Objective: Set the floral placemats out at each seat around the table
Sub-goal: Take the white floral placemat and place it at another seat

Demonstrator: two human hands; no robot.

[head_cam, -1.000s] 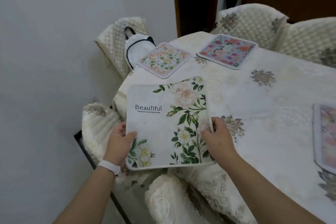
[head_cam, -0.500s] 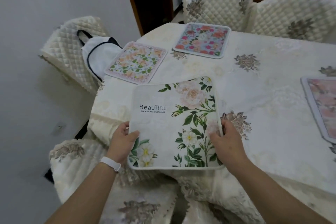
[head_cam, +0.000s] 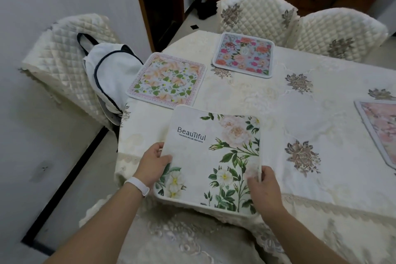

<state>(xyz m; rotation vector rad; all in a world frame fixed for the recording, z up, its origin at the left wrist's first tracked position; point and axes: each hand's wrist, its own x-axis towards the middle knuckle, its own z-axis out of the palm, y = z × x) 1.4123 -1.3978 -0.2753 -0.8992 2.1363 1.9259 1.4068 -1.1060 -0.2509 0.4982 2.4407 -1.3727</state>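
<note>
Nearest the camera, both hands grip a white square placemat printed with green leaves, white and pale pink flowers and the word "Beautiful" (head_cam: 211,159). The left hand (head_cam: 152,164) is closed on its near left edge, thumb lying on top and fingers tucked beneath; a white wristband (head_cam: 137,184) circles that wrist. The right hand (head_cam: 264,188) is closed on the near right corner, thumb on the printed face. The mat's near edge overhangs the near edge of the counter (head_cam: 310,113), which is draped in a cream embroidered cloth. Compared with half a second ago, the mat appears turned slightly clockwise, its far left corner now close to the next mat, and the hands keep the same grips. The view has also shifted, showing more of the far chairs.

Just beyond it, on the left, lies a square placemat with peach flowers, green leaves and a pink border (head_cam: 168,80), unmoved. Farther off sits a grey-blue square placemat with red and orange roses (head_cam: 244,55), also unmoved. At the right edge, a pink floral placemat with a grey rim (head_cam: 379,128) is partly cut off by the frame.

To the left, a white bag with dark trim (head_cam: 109,75) rests on a cream quilted chair (head_cam: 62,49). Two more cream quilted chair backs (head_cam: 257,12) stand at the far side.
</note>
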